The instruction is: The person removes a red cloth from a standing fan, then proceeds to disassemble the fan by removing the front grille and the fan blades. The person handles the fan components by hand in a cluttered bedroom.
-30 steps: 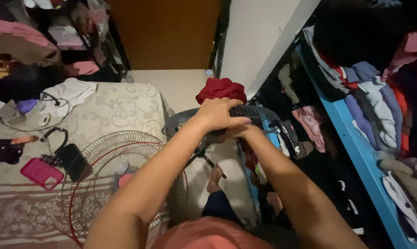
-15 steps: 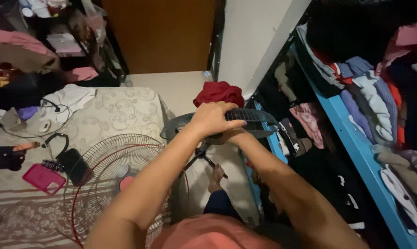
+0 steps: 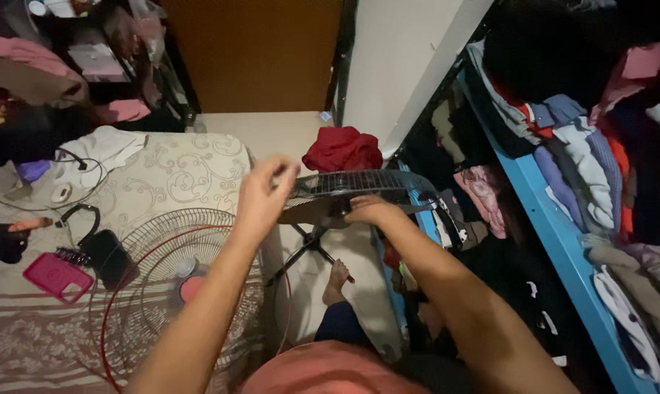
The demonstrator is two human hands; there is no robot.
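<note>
two fan grilles [image 3: 171,288], two hands [image 3: 264,195]

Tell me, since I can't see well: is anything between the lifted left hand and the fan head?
Nothing visible. The left hand hangs just left of the fan head, with only air between them, above the bed edge. The right hand already rests on the fan head. The loose grille lies lower, on the bed.
</note>
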